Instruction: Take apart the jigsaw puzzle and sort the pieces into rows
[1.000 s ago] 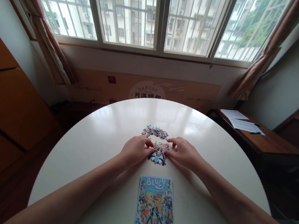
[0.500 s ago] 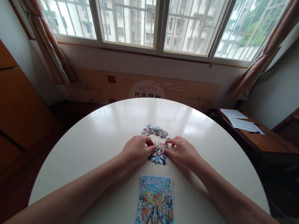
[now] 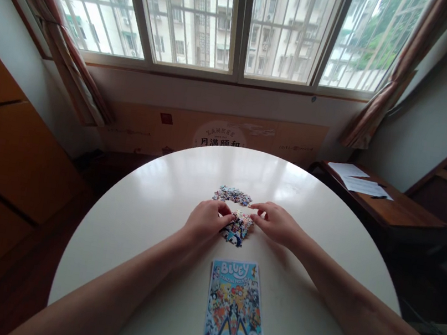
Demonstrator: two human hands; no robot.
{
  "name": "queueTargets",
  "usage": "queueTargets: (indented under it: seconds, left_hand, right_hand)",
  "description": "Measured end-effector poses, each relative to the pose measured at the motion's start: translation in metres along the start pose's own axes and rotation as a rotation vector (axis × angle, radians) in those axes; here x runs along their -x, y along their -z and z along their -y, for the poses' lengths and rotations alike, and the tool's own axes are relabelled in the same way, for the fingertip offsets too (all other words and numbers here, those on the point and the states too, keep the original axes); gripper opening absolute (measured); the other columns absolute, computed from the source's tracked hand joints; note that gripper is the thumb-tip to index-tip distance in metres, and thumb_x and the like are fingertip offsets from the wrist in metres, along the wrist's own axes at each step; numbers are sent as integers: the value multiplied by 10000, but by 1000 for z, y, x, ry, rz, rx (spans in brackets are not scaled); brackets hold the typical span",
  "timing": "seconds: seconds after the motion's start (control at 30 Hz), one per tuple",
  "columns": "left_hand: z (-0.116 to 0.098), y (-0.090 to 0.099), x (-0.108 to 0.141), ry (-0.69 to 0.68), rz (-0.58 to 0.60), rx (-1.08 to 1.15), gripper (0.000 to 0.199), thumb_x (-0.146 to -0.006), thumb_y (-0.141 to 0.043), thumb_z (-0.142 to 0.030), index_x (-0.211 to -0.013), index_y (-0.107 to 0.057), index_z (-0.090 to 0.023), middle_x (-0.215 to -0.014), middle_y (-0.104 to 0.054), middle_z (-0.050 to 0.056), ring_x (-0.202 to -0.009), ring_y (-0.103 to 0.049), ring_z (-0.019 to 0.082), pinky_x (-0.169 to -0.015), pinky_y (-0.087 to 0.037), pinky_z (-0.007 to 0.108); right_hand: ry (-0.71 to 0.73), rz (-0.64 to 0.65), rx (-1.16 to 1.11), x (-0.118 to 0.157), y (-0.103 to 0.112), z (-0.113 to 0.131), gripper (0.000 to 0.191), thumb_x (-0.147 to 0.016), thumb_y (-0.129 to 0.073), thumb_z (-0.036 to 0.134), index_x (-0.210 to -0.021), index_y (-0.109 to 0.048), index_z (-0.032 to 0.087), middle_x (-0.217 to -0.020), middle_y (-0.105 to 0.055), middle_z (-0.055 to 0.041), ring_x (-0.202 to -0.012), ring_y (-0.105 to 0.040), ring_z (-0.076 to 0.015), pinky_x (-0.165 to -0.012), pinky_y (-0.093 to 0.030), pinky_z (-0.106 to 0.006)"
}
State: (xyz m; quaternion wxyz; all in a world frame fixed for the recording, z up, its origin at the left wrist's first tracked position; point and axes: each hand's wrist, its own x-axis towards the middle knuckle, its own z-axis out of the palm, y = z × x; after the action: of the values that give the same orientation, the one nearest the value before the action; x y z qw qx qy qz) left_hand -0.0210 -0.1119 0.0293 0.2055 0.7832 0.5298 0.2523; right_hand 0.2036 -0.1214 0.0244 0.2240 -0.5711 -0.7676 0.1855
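Note:
A partly joined jigsaw puzzle (image 3: 236,230) lies tilted on the white round table (image 3: 144,189). My left hand (image 3: 209,218) is at its left edge, thumb and index finger pinched on the puzzle. At the upper right edge is my right hand (image 3: 276,222), its thumb near the puzzle and its fingers apart, with nothing visible between them. Just beyond the hands is a pile of loose puzzle pieces (image 3: 232,194). Closer to me lies a Bluey picture sheet (image 3: 237,315) showing a blue dog's face and many small figures.
To the right stands a wooden side table (image 3: 405,211) with papers (image 3: 365,186) and a dark pen on it. Behind the round table are a printed cardboard panel (image 3: 286,138) and a barred window. An orange cabinet (image 3: 5,168) is at the left.
The joined puzzle has turned, its near end swinging left. My right hand has opened and drawn slightly right and away from its edge, while my left hand stays at the left side.

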Motion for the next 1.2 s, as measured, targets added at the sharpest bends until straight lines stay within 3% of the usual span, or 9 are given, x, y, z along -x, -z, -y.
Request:
queueTargets:
  seconds: [0.4, 0.5, 0.63, 0.83, 1.03, 1.2]
  left_hand:
    - [4, 0, -4, 69, -36, 246, 197, -791, -691, -366, -791, -735, -174, -793, -750, 60, -737, -687, 197, -662, -509, 283]
    - [4, 0, -4, 73, -41, 317, 203, -792, -691, -367, -796, -725, -166, -798, -750, 67, -745, -688, 199, -657, -521, 283]
    - [0, 0, -3, 54, -31, 383, 215, -805, -684, -376, -827, -716, -165, -813, -752, 67, -740, -685, 191, -640, -535, 277]
    - [-2, -5, -2, 49, -16, 411, 206, -811, -678, -365, -855, -715, -167, -838, -751, 66, -757, -688, 192, -605, -545, 262]
    - [-4, -5, -1, 90, -3, 517, 200, -781, -704, -341, -824, -679, -147, -818, -722, 69, -700, -672, 179, -524, -530, 241]
    - [-3, -5, -3, 181, 36, 618, 230, -757, -733, -308, -872, -656, -124, -810, -707, 80, -675, -658, 173, -497, -508, 240]
  right_hand:
    - [-91, -12, -24, 2, 4, 3, 474, -925, -516, 487, -1289, -623, 203, -981, -715, -88, -856, -648, -232, -766, -479, -353]
    - [-144, 23, -220, 2, 3, 4, 536, -920, -530, 509, -1359, -553, 204, -954, -709, -90, -811, -653, -219, -702, -503, -335]
    - [-242, 74, -653, 2, 0, 9, 706, -875, -601, 545, -1468, -394, 222, -971, -691, -106, -802, -669, -228, -557, -523, -292]
    - [-235, 8, -1154, 2, -16, 16, 1042, -722, -820, 339, -1547, -194, 226, -1069, -693, -121, -915, -702, -256, -749, -606, -372]
    - [-243, -50, -1269, 1, -25, 27, 1032, -683, -814, 220, -1538, -236, 209, -954, -743, -78, -890, -722, -259, -821, -598, -410]
    - [-213, -37, -1267, 0, -26, 25, 988, -679, -820, 229, -1511, -288, 200, -952, -751, -83, -866, -729, -253, -830, -594, -427]
